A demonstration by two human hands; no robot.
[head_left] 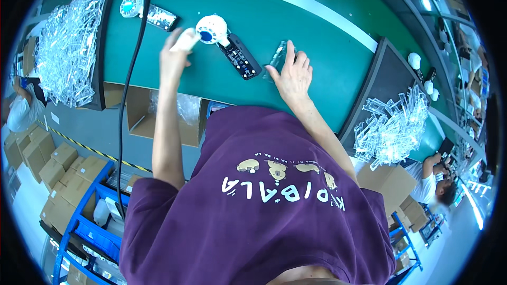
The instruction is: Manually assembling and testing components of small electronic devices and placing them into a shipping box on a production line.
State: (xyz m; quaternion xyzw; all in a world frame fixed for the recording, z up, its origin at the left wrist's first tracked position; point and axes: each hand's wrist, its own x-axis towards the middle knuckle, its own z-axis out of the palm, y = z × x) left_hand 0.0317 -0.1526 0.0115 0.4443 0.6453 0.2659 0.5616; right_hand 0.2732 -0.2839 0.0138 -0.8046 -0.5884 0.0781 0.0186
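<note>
The left hand [174, 55] is raised over the green work table [317, 68], arm almost straight, fingers closed around a small white plastic part [186, 39] just beside the round white fan head with blue centre [212, 29]. The right hand [293, 76] lies flat, fingers spread, touching a clear plastic piece [279, 55] on the table (near the black rectangular circuit holder [240, 55]). Between the hands and both black trays of clear parts [68, 42] the green surface is free.
</note>
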